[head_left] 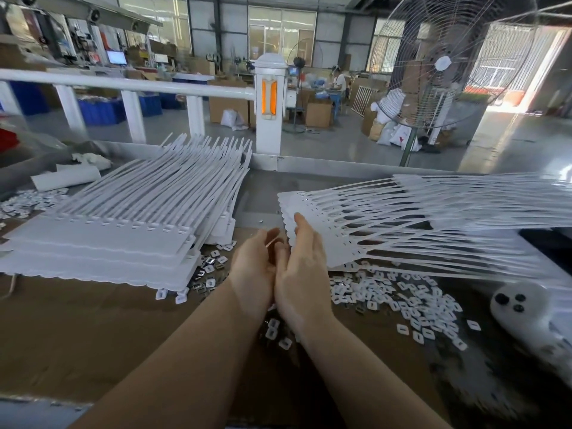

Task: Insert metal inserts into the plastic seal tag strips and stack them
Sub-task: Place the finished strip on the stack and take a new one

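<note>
Both hands meet at the strip: right hand [305,261] grips the thin, bendy seal tag strip [356,224] by its flat end; left hand's [255,264] grasp is hidden

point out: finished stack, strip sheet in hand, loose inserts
finished stack [102,243], head view, flat tag end of top sheet
strip sheet [312,209], head view, flat end above right hand
loose inserts [414,301], head view, middle of right pile
</note>
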A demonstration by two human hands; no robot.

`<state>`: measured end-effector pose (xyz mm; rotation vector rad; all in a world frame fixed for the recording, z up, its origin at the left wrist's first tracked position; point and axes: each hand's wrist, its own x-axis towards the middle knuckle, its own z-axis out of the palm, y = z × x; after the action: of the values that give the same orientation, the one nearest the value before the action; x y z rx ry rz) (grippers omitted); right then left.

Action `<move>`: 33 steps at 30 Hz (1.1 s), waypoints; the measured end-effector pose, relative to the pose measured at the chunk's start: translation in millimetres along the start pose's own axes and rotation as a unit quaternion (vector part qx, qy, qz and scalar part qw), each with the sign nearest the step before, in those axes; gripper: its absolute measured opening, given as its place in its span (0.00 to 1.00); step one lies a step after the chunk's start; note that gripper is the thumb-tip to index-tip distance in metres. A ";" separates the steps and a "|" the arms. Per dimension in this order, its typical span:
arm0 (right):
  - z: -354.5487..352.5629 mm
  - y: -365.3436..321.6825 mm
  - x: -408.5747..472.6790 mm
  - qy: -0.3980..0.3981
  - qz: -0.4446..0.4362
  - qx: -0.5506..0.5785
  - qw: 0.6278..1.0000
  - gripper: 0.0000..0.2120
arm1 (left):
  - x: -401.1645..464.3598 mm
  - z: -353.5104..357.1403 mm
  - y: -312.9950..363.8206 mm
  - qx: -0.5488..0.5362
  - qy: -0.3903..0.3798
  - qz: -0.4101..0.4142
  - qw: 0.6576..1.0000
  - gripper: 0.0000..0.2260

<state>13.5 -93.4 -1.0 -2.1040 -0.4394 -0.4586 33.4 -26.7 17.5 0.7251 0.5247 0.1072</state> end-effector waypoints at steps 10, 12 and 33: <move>-5.6 1.5 0.1 -0.058 -0.026 0.059 0.996 0.09 | 5.9 -14.1 11.3 -0.067 0.052 0.013 0.996 0.09; -9.3 -2.4 -3.7 -0.111 -0.037 0.118 0.986 0.09 | 5.1 -15.2 14.0 -0.040 0.076 0.021 0.996 0.09; -3.7 13.8 -10.8 -0.192 -0.123 -0.091 0.969 0.09 | 18.1 -89.3 81.1 0.760 0.256 0.250 0.543 0.20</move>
<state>10.1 -105.1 -14.0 -2.3332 -0.9204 -0.2337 11.9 92.9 7.3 2.6627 0.9211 0.4328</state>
